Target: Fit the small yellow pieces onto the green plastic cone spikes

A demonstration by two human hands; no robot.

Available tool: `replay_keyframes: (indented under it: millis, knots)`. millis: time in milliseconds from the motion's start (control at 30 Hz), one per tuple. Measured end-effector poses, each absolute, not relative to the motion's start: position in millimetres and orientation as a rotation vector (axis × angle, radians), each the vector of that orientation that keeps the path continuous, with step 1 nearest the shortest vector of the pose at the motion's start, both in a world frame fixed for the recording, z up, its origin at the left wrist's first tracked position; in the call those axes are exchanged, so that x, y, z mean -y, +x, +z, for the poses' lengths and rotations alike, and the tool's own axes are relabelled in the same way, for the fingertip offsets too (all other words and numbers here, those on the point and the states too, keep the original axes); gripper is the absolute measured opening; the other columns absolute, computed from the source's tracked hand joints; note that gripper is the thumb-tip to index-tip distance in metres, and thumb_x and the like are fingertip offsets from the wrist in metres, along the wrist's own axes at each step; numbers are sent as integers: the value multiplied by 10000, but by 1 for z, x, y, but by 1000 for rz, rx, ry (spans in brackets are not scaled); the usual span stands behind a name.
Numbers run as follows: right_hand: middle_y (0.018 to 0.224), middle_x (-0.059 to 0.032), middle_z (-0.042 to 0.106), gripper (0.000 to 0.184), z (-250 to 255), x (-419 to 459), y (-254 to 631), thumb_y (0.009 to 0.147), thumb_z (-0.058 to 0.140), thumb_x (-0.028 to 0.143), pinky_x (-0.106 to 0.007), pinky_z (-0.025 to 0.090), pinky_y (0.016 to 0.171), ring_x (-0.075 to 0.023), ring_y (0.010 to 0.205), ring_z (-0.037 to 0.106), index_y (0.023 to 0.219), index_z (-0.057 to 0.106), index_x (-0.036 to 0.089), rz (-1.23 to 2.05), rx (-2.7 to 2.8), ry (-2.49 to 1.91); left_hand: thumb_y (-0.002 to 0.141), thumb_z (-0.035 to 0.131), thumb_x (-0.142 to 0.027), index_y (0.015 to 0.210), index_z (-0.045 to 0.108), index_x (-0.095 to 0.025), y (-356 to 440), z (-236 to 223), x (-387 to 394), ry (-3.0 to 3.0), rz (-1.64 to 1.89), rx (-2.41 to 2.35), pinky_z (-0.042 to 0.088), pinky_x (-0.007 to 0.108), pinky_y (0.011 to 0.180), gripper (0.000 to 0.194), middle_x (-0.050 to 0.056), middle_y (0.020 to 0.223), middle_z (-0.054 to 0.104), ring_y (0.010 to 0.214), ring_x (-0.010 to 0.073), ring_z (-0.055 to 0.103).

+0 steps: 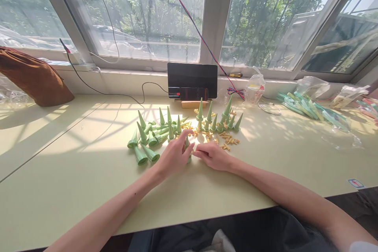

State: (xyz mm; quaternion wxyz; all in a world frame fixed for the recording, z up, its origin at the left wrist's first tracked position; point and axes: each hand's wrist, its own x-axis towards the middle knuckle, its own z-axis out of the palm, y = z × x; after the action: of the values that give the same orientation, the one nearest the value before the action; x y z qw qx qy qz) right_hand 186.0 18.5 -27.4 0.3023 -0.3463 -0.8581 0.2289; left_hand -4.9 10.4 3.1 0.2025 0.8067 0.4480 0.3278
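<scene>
My left hand [174, 152] is closed around a green cone-shaped plastic spike [189, 159], which stands point up on the table. Just to its right, my right hand [213, 156] has its fingers curled in a pinch close to the spike's lower part. Whatever those fingertips hold, if anything, is too small or hidden to make out. Beyond both hands, small yellow plastic T-shaped pieces [230, 140] lie scattered. Several more green spikes [143, 134] stand or lie on the left, some showing hollow threaded ends. Another group of upright spikes [209, 113] stands behind the right hand, with yellow pieces among them.
A dark tablet [191, 75] and a phone [193, 93] lean on a small stand at the back of the pale table [88, 189]. Bagged green pieces [313, 108] lie at right. A brown bag [35, 76] sits at far left. Cables [100, 91] run along the window side.
</scene>
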Motion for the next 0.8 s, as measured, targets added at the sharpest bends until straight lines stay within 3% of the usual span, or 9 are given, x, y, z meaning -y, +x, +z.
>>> replay_keyframes:
  millis: [233, 533, 800]
  knots:
    - [585, 59, 417, 215, -24, -17, 185, 889, 567, 285, -220, 272, 535, -76, 531, 330, 714, 513, 173, 645, 2202, -939, 922, 441, -247, 1234, 456, -218, -5, 2, -12, 2277, 898, -1268, 314, 213, 520, 314, -94, 535, 409, 476, 114, 411]
    - [567, 59, 307, 353, -26, -18, 186, 935, 469, 290, -230, 236, 530, -85, 537, 265, 618, 355, 183, 619, 2283, -867, 921, 444, -234, 1212, 458, -219, -5, 3, -10, 2276, 880, -1268, 309, 211, 515, 291, -100, 523, 392, 462, 110, 406]
    - [546, 63, 282, 372, -25, -17, 185, 942, 457, 301, -230, 223, 524, -78, 516, 247, 615, 322, 182, 585, 2292, -867, 920, 444, -231, 1218, 459, -214, -4, 3, -10, 2284, 882, -1280, 320, 212, 527, 299, -103, 521, 394, 469, 109, 416]
